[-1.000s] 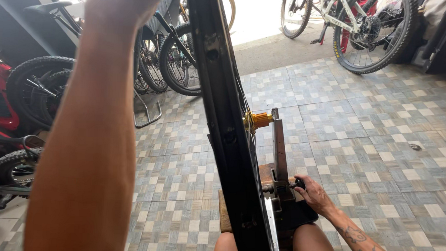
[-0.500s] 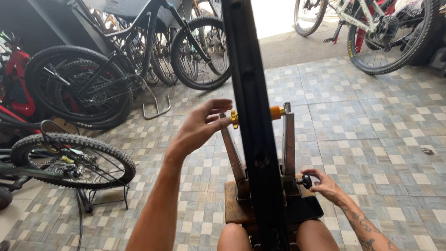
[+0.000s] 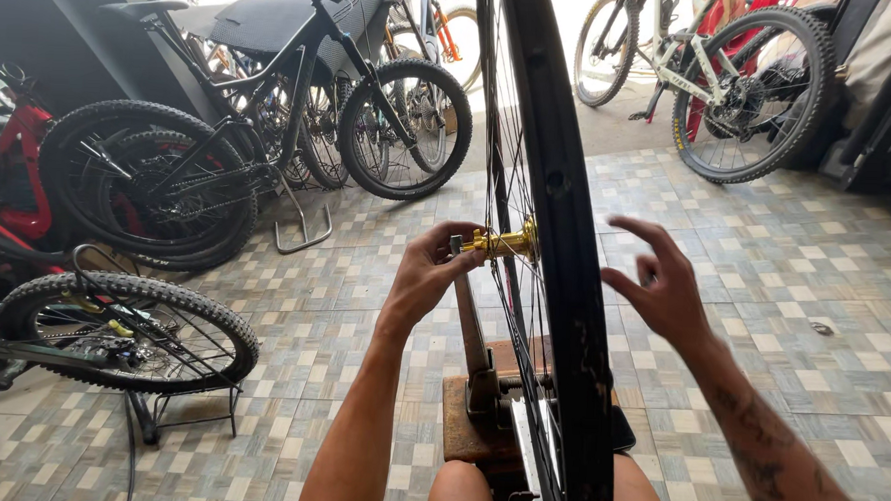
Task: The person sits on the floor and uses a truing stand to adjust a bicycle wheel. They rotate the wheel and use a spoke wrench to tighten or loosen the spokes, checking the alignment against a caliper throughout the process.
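Note:
A black bicycle rim with thin spokes stands upright in a rusty truing stand between my knees. Its gold hub sits at the top of the stand's left arm. My left hand pinches the hub's left end at that arm. My right hand hovers on the right side of the rim, fingers spread, holding nothing and close to the rim without clearly touching it.
Black bicycles are parked at the back left, a red one at the far left. A knobby wheel rests on a floor stand at left. A white bicycle stands at the back right. The floor is checkered tile.
My left hand came down and closed on the hub end. My right hand left the knob at the stand's base and rose beside the rim, fingers spread.

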